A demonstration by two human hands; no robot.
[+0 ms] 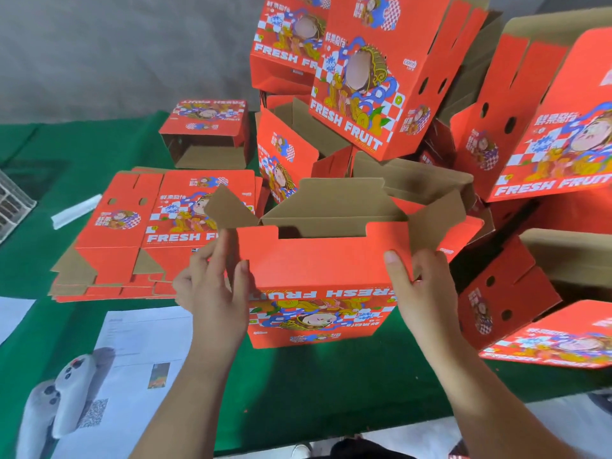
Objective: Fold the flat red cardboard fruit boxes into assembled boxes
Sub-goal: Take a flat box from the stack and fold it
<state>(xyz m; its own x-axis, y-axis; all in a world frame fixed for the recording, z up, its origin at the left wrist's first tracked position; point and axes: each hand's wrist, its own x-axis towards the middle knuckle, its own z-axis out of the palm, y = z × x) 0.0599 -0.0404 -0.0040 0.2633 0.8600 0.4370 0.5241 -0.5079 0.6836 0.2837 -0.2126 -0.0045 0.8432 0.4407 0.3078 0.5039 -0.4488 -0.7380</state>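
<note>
A red fruit box (318, 276) stands opened up in front of me on the green table, its print upside down and its brown flaps sticking up. My left hand (212, 286) grips its left edge, thumb on the front panel. My right hand (417, 286) grips the right edge the same way, thumb on the front. A stack of flat red boxes (159, 233) lies to the left, just behind my left hand.
Several assembled red boxes (371, 94) are piled at the back and right, and one lies on its side (205, 134) at the back left. Printed paper sheets (139, 352) and a white controller (63, 392) lie at the near left of the green table (298, 392).
</note>
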